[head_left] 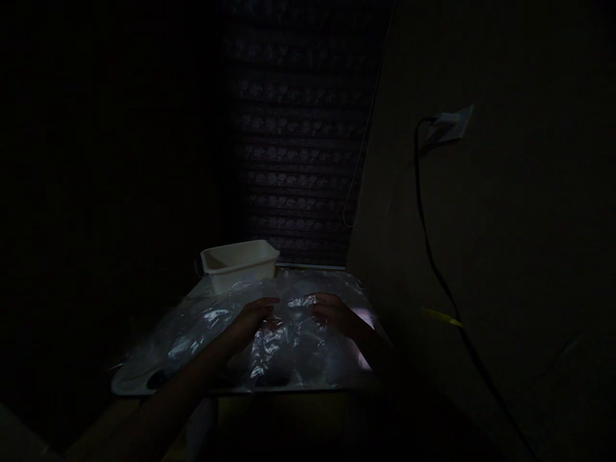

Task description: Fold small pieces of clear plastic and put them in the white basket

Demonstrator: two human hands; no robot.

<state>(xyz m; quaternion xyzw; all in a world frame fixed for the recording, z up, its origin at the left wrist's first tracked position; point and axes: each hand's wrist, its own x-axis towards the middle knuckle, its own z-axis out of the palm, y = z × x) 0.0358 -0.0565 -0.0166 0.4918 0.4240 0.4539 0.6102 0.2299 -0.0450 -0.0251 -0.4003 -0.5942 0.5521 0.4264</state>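
Both hands are over a small pale table covered with crinkled clear plastic. My left hand (pixel 253 319) is closed, thumb and fingers pinching a clear plastic bag (pixel 273 343). To its right, my right hand (pixel 332 312) is closed on the same plastic, its fingertips pointing inward. A shiny stretch of the plastic spans the gap between the two hands and hangs down toward the near edge. Dim light hides the fingertips in part, and whether it is one bag or several layers is hard to make out.
A white plastic tub (pixel 243 266) stands at the table's back left. More clear plastic (pixel 202 324) lies across the left side. A glowing pale patch (pixel 363 337) shows beside my right wrist. A black cable (pixel 426 237) runs down from a wall outlet (pixel 450 125). Behind hangs a patterned blind (pixel 293 154).
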